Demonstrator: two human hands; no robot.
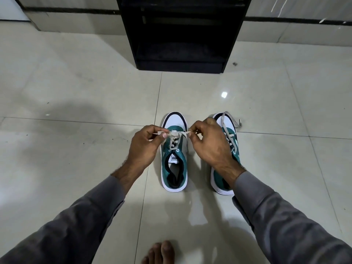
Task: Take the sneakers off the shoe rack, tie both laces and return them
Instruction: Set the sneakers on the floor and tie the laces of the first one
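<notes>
Two teal and white sneakers stand side by side on the tiled floor, toes pointing away from me. Over the left sneaker (174, 168) my left hand (146, 145) pinches one end of its beige lace (174, 134), and my right hand (209, 143) pinches the other end. The lace is pulled taut sideways, with a knot between my hands. The right sneaker (226, 138) is partly hidden under my right wrist; its lace (231, 121) lies loose over the toe and onto the floor.
A black shoe rack (181, 35) with bare shelves stands on the floor straight ahead, beyond the sneakers. A bare foot (160, 253) shows at the bottom edge. Glossy light floor tiles (76, 111) spread all around.
</notes>
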